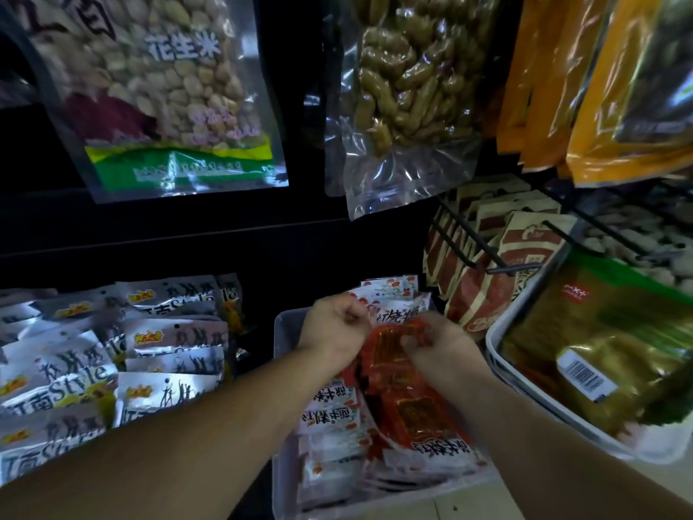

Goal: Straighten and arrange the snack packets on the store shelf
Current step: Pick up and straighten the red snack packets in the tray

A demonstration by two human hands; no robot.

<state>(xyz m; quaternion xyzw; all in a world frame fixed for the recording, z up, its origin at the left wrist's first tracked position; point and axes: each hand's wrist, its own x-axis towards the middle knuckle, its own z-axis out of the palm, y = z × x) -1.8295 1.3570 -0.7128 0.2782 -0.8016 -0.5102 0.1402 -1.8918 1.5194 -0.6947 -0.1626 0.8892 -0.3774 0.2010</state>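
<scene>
At the far left a heap of silver packets (112, 362) lies in overlapping, uneven rows, some tilted; above them hangs a peanut bag (168, 88) with a green band along its bottom edge. Toward the middle the left forearm reaches in from the lower left; the left hand (337, 328) sits over the back left corner of a clear tub (281, 332), knuckles up and fingers curled inward, though the blur hides whether it pinches anything, so its grasp cannot be told. Just beside it, a red packet (393, 354) lies slanted on top of the tub's contents, its upper end between the two hands; under and around it white-and-red packets (330, 414) fill the tub in a loose stack, some upside down to the viewer. High above the tub hangs a clear bag (397, 91) of yellow-green pieces. The right hand (438, 347) comes in from the lower right and grasps the upper end of the red packet, fingers curled over its edge. Further right, brown packets (525, 242) hang in rows on black hooks; orange bags (600, 106) hang above them; at the far right a white basket (498, 354) stands tilted, holding a green and gold packet (600, 350) with a barcode label facing up.
</scene>
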